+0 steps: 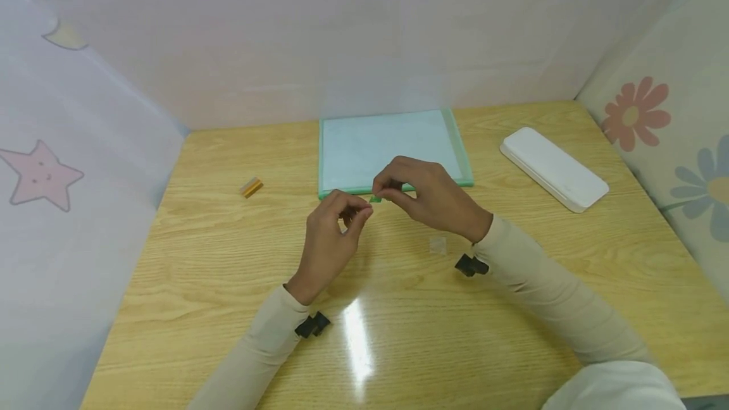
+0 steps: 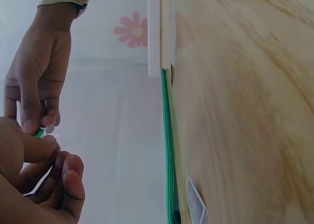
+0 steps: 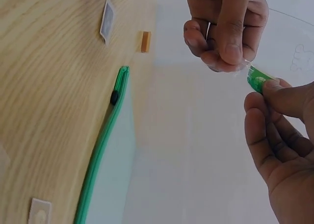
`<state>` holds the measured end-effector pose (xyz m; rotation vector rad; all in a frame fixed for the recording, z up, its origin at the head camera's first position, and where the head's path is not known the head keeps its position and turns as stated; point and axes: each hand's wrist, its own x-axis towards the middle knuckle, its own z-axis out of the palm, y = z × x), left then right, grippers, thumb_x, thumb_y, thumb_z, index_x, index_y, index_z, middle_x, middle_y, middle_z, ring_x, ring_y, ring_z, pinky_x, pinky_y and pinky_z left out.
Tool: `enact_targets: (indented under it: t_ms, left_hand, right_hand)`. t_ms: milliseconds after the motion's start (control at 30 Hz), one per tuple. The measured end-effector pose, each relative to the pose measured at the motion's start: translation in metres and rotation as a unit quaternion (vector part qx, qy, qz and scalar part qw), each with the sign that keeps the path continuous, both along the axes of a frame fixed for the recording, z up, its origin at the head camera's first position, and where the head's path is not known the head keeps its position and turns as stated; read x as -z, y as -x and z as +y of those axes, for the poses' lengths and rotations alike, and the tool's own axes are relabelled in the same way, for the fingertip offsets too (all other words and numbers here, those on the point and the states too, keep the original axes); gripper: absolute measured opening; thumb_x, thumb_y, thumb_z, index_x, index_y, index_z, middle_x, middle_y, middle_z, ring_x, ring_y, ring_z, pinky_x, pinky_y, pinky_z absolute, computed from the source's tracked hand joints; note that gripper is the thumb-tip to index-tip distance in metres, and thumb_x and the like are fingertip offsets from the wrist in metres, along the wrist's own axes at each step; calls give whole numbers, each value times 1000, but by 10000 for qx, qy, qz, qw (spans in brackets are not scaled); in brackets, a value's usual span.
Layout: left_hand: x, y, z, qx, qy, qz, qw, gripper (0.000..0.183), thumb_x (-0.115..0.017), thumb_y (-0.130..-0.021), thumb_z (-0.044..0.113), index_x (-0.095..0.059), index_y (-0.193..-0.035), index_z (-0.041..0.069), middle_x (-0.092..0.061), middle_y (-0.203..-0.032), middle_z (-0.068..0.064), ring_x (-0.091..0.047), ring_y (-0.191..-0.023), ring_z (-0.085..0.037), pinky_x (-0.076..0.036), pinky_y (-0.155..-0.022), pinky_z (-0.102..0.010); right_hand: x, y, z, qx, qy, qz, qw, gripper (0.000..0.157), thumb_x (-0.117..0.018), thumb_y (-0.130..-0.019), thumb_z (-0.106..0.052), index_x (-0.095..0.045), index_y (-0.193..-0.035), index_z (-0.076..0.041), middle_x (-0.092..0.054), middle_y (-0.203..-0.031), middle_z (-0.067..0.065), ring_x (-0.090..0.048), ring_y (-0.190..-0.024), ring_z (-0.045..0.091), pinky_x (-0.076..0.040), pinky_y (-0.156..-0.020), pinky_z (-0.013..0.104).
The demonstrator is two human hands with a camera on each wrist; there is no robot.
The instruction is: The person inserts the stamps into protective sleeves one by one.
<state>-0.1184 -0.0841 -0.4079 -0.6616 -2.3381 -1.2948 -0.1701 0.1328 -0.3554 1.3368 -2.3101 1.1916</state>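
Left hand [image 1: 330, 240] pinches clear film [image 3: 247, 64] on a small green piece [image 3: 256, 80], which the right hand [image 1: 428, 195] pinches above a wooden counter [image 1: 216, 271].

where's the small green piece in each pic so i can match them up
Head: small green piece near the middle, between the left hand and right hand.
Left wrist: small green piece far left, just below mid-height, partly hidden.
Right wrist: small green piece right of centre, above mid-height.
Shared landmark: the green-edged zip pouch, its green edge showing in both wrist views.
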Motion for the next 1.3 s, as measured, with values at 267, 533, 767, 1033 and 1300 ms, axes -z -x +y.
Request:
enact_targets:
  t_ms: [267, 533, 767, 1033, 1300]
  left_hand:
    - [1, 1, -1, 102, -100, -37, 9999, 8, -68, -97, 16, -68, -103, 10, -61, -97, 2, -58, -77, -9, -51, -64, -29]
    - [-3, 1, 1, 101, -66, 27, 9999, 6, -67, -97, 10, -68, -102, 7, -61, -97, 0, -58, -77, -9, -51, -65, -25]
    - [-3, 1, 1, 47, -26, 96, 9999, 6, -69, -96, 9, -68, -101, 4, -61, -97, -3, -59, -77, -12, -51, -66, -25]
    - [-2, 1, 2, -82, 35, 164, 9998, 6, -68, -97, 11, -68, -100, 6, -61, -95, -3, -58, -74, -11, -51, -62, -27]
    - [-2, 1, 4, -159, 59, 185, 9997, 7, -67, -98, 11, -66, -100, 5, -61, -95, -4, -57, -75, -13, -51, -62, -31]
  right_hand:
    - [5, -4, -1, 171, 183, 138, 9996, 12, -71, -95, -7, -69, -105, -12, -65, -101, -7, -59, -85, 3, -51, -73, 23]
    - [4, -8, -4, 289, 41, 760, 9967, 9, -69, -95, -2, -68, -102, -8, -66, -101, -1, -60, -89, 7, -55, -72, 30]
    - [3, -9, -3, 268, -251, 1014, 9942, 11, -69, -95, -4, -68, -104, -10, -64, -102, -2, -60, -89, 7, -51, -72, 22]
    - [3, -11, -4, 327, -222, 904, 9951, 8, -68, -97, -4, -67, -104, -9, -63, -99, -2, -56, -83, 6, -51, -69, 23]
    - [2, -9, -2, 246, -253, 314, 9989, 9, -68, -96, -5, -66, -104, -9, -63, -97, -3, -56, -80, 5, -51, -68, 27]
